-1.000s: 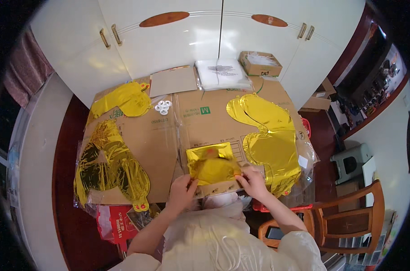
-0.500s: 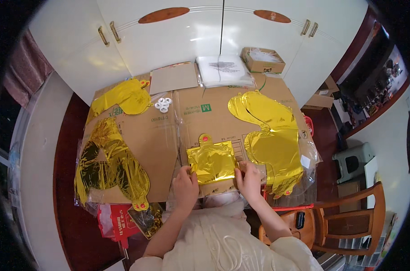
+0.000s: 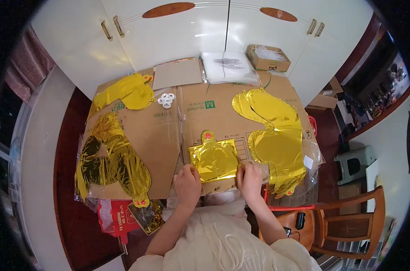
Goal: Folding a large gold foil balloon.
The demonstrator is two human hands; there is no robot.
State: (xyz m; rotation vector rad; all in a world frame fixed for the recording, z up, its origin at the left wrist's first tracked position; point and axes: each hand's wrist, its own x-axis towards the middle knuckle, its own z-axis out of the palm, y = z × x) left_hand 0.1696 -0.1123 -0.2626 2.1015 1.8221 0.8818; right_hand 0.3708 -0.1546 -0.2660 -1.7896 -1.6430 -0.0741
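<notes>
A gold foil balloon point(image 3: 214, 159), folded into a flat square, lies on the cardboard in front of me, its rounded tab with a red spot pointing away. My left hand point(image 3: 187, 184) pinches its lower left edge, thumb along the side. At the opposite edge, my right hand point(image 3: 250, 180) grips it with closed fingers. To the right spreads a stack of flat, curved gold foil balloons point(image 3: 277, 142). An A-shaped gold foil balloon point(image 3: 117, 158) lies at the left, with another gold foil balloon point(image 3: 128, 92) behind it.
Cardboard sheets point(image 3: 162, 149) cover the table. White ribbon rolls point(image 3: 166, 100) sit near the middle back. Farther back are a grey board point(image 3: 178, 74), clear plastic bags point(image 3: 227, 67) and a small carton point(image 3: 268, 58), before white cabinets point(image 3: 182, 34). A wooden chair point(image 3: 349, 221) stands at right.
The whole view has shifted slightly. Both hands keep hold of the folded balloon's sides, and it lies in nearly the same place on the cardboard.
</notes>
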